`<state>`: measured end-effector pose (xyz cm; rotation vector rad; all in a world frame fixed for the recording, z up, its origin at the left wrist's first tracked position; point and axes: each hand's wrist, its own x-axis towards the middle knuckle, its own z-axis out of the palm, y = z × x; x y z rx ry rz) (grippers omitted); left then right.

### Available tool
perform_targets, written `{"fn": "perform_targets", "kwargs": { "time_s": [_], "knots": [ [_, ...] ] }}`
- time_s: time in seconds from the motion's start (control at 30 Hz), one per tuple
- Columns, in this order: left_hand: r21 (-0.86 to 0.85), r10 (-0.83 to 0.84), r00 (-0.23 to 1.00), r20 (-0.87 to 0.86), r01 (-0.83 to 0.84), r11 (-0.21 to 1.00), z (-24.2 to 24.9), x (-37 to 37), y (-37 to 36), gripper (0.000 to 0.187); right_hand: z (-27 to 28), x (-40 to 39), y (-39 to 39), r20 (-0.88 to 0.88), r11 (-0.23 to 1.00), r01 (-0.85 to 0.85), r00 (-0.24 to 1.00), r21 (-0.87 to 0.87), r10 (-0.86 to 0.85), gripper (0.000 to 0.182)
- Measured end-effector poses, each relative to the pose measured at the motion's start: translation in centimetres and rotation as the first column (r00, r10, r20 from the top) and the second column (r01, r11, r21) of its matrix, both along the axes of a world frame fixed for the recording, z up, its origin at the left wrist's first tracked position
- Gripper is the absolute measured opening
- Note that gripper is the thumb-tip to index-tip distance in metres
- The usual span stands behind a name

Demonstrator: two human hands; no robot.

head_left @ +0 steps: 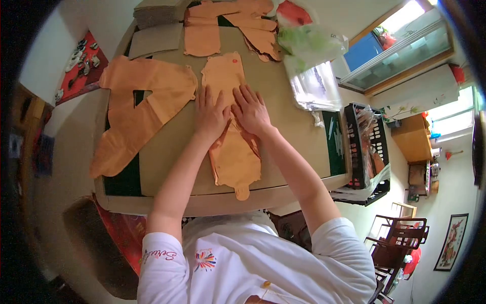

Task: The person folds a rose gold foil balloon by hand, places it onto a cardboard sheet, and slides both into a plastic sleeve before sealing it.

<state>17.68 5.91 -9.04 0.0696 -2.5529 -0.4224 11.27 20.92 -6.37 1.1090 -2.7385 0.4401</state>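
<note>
Far left, the large copper-coloured foil piece (136,114) lies flat on the table (291,147), 1 small cut-out through it, lower part over a dark green strip (123,175). Above it, near the table's far edge: stacked grey-brown sheets (156,40). Center: the narrow copper-coloured foil (237,159), flat lengthwise, top end pointing away from the person, rounded tab at the near table edge, creased and bunched between and just below the hands. Left hand (211,112) palm down on its left side, fingers extended, open, pointing away, pressing flat rather than gripping. Beyond it, more copper-coloured foil pieces (202,38) lie overlapping at the far edge. Right hand (250,112) palm down on the narrow foil's right side, just beside the left hand; fingers extended, slightly spread, not gripping. Further right: clear plastic packets (316,88) with a green-and-white plastic bag (309,45) beside them at the far end, then thin pale sticks (336,138) on green near the right edge. Off that edge, 1 black crate (358,152) with plastic-wrapped items inside.
</note>
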Motion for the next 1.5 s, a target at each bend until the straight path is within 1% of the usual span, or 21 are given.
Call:
{"fn": "perform_targets", "kwargs": {
  "time_s": [0.07,0.17,0.27,0.37,0.47,0.57,0.63,0.87,1.03,1.07,1.13,1.23,1.33,1.47,1.5],
  "knots": [
    [0.013,-0.014,1.0,-0.003,0.014,1.0,0.1,1.2,0.2,0.051,0.3,0.2,-0.1,0.017,1.0,0.001,1.0,0.002,-0.001,0.052],
    [0.118,-0.15,0.979,0.14,0.134,0.984,2.2,5.2,0.7,0.053,0.0,0.0,0.0,0.02,1.0,-0.011,1.0,-0.025,0.012,0.051],
    [0.166,-0.233,0.957,0.175,0.204,0.965,3.8,9.7,1.1,0.053,-0.2,0.0,0.2,0.008,0.999,-0.015,1.0,-0.032,0.016,0.052],
    [0.119,-0.237,0.95,0.203,0.216,0.969,4.2,13.0,1.5,0.057,-0.5,-0.1,0.2,-0.003,0.999,-0.015,1.0,-0.034,0.015,0.053],
    [-0.05,-0.357,0.898,0.258,0.381,0.923,4.5,16.0,2.3,0.055,-0.5,-0.2,0.3,-0.014,0.999,-0.012,1.0,-0.034,0.011,0.053],
    [0.027,-0.472,0.81,0.349,0.494,0.869,4.1,18.4,3.5,0.051,-0.7,-0.2,0.2,-0.005,0.999,-0.005,1.0,-0.043,0.005,0.051],
    [0.045,-0.46,0.821,0.338,0.474,0.879,3.8,18.9,3.8,0.048,-0.4,-0.1,0.2,0.033,0.997,0.005,0.999,-0.073,-0.003,0.05],
    [0.079,-0.476,0.833,0.281,0.474,0.877,4.2,18.9,4.2,0.045,-1.0,-0.6,0.5,0.035,0.993,-0.02,0.999,-0.113,0.024,0.049],
    [0.079,-0.587,0.771,0.245,0.588,0.805,4.2,16.7,7.3,0.05,-0.7,-0.4,0.4,0.034,0.994,-0.013,0.999,-0.105,0.016,0.047],
    [0.083,-0.606,0.76,0.236,0.605,0.792,4.3,16.3,7.7,0.052,-0.8,-0.4,0.3,0.012,0.995,-0.016,1.0,-0.099,0.017,0.046],
    [0.086,-0.608,0.753,0.251,0.609,0.789,4.0,16.0,8.2,0.054,-1.0,-0.5,0.4,-0.034,0.996,-0.021,0.999,-0.086,0.018,0.044],
    [0.071,-0.6,0.749,0.283,0.607,0.792,3.1,16.1,8.3,0.055,-0.9,-0.7,0.6,0.009,0.988,-0.054,0.998,-0.144,0.055,0.044],
    [0.05,-0.579,0.752,0.314,0.596,0.801,3.2,16.5,8.2,0.056,-0.7,-0.5,0.6,0.05,0.99,-0.037,0.998,-0.139,0.045,0.043],
    [0.046,-0.575,0.752,0.324,0.594,0.803,3.5,16.6,8.2,0.058,-0.6,-0.4,0.6,0.028,0.989,-0.037,0.999,-0.141,0.041,0.043],
    [0.05,-0.578,0.755,0.308,0.594,0.803,3.5,16.6,8.3,0.055,-0.7,-0.5,0.5,0.016,0.99,-0.038,0.999,-0.139,0.04,0.043]
  ]
}}
